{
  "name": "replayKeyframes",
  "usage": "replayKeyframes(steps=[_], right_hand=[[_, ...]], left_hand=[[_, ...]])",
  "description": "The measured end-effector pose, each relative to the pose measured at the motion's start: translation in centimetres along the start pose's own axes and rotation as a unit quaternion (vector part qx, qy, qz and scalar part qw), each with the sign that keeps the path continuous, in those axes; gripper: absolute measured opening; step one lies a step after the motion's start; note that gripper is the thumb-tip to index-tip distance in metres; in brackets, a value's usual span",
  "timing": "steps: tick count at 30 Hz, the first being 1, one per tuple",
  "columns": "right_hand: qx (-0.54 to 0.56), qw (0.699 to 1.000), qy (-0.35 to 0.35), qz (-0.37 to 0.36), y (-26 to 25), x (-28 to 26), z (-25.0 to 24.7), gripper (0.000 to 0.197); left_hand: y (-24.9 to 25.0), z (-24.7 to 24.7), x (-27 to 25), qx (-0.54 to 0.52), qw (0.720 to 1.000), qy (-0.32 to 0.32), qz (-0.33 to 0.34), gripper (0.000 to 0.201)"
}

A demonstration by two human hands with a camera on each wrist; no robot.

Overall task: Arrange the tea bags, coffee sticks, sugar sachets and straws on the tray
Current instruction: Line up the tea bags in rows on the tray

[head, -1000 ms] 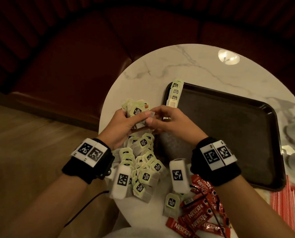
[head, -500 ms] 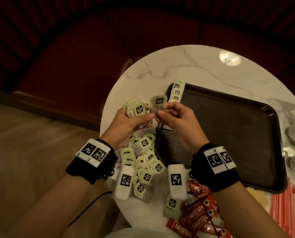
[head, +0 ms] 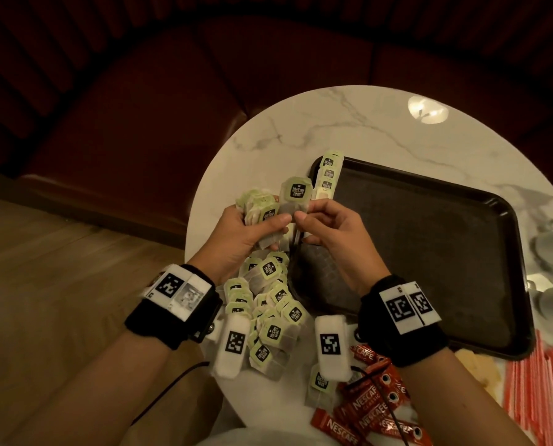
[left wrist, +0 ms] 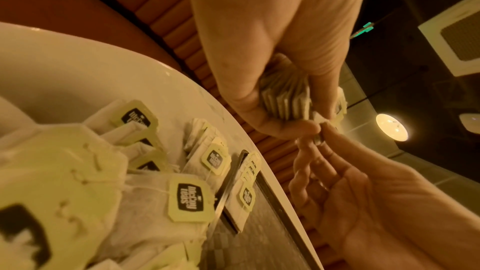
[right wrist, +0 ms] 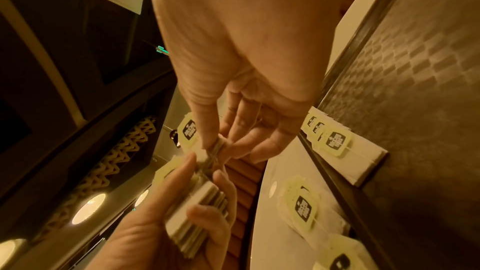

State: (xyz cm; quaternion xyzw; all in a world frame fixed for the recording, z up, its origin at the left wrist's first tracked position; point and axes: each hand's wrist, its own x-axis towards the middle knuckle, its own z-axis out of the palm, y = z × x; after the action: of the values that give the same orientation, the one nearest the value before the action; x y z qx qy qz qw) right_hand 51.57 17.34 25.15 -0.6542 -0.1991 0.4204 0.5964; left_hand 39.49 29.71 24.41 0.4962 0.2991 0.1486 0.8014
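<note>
The left hand (head: 249, 233) is gripping a stack of green-tagged paper tea bags (head: 257, 209); the right hand (head: 330, 233) is pinching 1 green-tagged tea bag (head: 296, 196) beside the dark rectangular plastic tray (head: 429, 252).

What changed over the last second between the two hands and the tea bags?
The right hand drew one tea bag out of the stack gripped by the left hand and raised it, tag up; it now pinches the bag beside the left thumb. The row of tea bags on the tray, the loose pile and the coffee sticks stayed put.
</note>
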Motion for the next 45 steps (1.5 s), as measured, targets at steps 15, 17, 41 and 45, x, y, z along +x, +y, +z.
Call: replayKeyframes(steps=[15, 17, 41, 45], right_hand=[[-0.121, 0.985, 0.034, -0.116, -1.7, 0.1, -0.7, 0.008], [-0.118, 0.986, 0.032, -0.118, -1.7, 0.0, -0.7, 0.008], [-0.2, 0.97, 0.101, 0.09, 5.2, 0.7, -5.1, 0.017], [-0.241, 0.963, 0.087, 0.086, 5.7, 1.1, -4.8, 0.021]], left_hand=[[-0.1, -0.1, -0.1, 0.034, 0.998, 0.014, 0.047, 0.022], [0.0, -0.2, -0.2, 0.02, 0.999, 0.004, 0.047, 0.017], [-0.3, -0.6, -1.4, -0.099, 0.992, 0.043, -0.062, 0.037], [-0.2, -0.8, -1.6, -0.113, 0.99, 0.031, -0.081, 0.049]])
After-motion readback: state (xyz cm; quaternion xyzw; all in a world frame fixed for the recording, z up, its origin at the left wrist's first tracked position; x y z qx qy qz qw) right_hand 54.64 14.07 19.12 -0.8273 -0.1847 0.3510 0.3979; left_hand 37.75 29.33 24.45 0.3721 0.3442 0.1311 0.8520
